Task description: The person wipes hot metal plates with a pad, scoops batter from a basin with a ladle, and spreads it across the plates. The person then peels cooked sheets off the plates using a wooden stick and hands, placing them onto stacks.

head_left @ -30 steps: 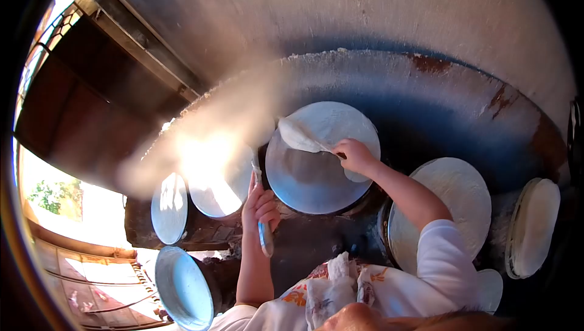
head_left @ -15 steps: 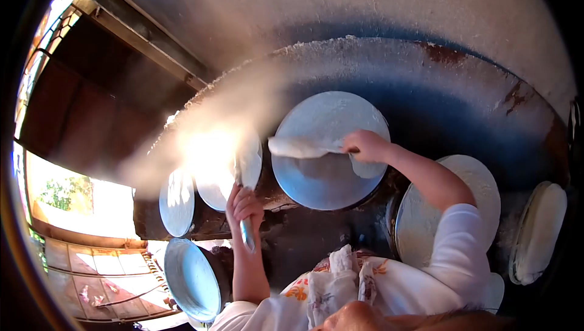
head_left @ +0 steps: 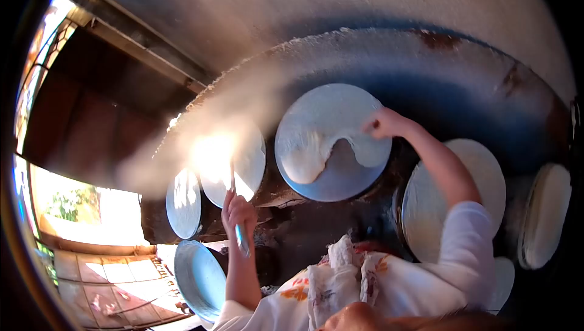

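Note:
My left hand (head_left: 239, 212) is closed around a thin, long tool with a shiny handle (head_left: 243, 243). The tool's far end disappears into bright glare, so its kind is unclear. Ahead of me, a thin, pale dough sheet (head_left: 328, 109) lies on a round, flat plate (head_left: 340, 179). Its near edge is folded and curved, baring part of the plate. Over the sheet's right side is my right hand (head_left: 384, 124), with curled fingers. Its fingertips are blurred, and I cannot tell whether they pinch the sheet.
Pale round discs (head_left: 184, 203) stand at the left in glare and steam. Below them is a shallow metal pan (head_left: 198, 279). A large pale disc (head_left: 456, 191) lies under my right forearm, and another (head_left: 545, 216) stands at far right. A curved, crusted rim (head_left: 347, 34) runs behind.
The sheet's lifted near edge has come down and lies folded on the plate. My right hand has moved up and to the right. My left hand still grips the tool.

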Demonstrator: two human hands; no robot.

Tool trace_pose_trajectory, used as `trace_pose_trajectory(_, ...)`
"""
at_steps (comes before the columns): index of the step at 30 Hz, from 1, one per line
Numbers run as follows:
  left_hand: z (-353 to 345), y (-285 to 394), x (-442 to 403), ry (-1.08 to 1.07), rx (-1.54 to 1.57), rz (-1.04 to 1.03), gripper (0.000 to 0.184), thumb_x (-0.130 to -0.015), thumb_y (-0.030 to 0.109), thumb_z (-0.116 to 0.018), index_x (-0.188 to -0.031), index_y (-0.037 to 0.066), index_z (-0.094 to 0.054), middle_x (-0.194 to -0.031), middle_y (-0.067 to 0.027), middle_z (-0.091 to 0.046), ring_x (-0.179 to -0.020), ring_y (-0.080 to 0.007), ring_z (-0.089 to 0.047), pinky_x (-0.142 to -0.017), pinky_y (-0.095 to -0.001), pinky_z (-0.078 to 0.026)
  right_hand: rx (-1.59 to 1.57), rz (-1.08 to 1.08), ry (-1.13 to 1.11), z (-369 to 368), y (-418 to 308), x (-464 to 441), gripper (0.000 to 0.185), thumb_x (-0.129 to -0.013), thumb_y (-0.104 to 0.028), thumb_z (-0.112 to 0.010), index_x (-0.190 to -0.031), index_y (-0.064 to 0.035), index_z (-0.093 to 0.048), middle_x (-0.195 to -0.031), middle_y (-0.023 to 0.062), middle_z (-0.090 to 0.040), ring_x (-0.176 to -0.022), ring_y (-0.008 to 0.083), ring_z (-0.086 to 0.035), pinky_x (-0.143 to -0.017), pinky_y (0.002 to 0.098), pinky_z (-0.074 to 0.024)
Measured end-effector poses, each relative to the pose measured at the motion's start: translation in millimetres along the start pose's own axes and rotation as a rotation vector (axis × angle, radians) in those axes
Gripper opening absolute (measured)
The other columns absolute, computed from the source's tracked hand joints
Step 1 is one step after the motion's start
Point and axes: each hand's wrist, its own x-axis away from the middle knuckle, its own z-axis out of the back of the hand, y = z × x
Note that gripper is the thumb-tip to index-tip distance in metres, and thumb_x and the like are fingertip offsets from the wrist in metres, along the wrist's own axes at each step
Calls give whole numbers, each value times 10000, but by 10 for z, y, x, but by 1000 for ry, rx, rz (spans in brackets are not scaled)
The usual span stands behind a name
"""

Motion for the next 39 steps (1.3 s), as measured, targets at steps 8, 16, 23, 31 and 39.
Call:
trace_pose_trajectory(8, -26, -397, -170, -95, 0, 73, 406, -985, 246, -379, -603, 111, -358, -490, 36, -333, -329, -52, -379, -302, -199, -367, -195, -54, 105, -64, -159, 1040, 363, -562, -3, -659, -921, -43, -697, -869, 100, -670, -727, 220, -612, -656, 303, -481)
trace_pose_trajectory(16, -38, -365, -147, -203, 70, 275, 405, -979, 224, -427, -601, 86, -380, -502, 28, -350, -320, -52, -349, -295, -194, -351, 439, -91, 404, -1315, -979, 1791, 276, -667, 14, -612, -911, -88, -692, -1025, 81, -617, -914, 259, -597, -773, 363, -507)
trace_pose_trajectory(23, -395, 366, 511, -186, -280, 368, 372, -993, 263, -374, -645, 134, -346, -477, 49, -305, -321, -29, -309, -289, -174, -319, -978, -270, 794, -3260, -2043, -465, 260, -879, -101, -583, -1116, -30, -506, -798, 67, -659, -488, 105, -555, -432, 250, -406)
trace_pose_trajectory(31, -667, 896, 1088, -122, -475, 284, 371, -1001, 283, -384, -664, 132, -352, -480, 78, -216, -310, -14, -221, -271, -176, -220, -576, -540, 1452, -4331, -1722, -561, 304, -850, -195, -631, -1100, -54, -530, -898, 113, -605, -739, 235, -595, -684, 362, -478)
trace_pose_trajectory(39, -862, 966, 1284, -83, -1079, 58, 430, -998, 148, -355, -1399, 294, -305, -542, 46, -253, -327, -35, -219, -269, -181, -221, -1026, -679, 1522, -3144, -1667, -139, 222, -887, -199, -582, -1098, -150, -534, -710, 20, -533, -409, 125, -442, -348, 303, -362)
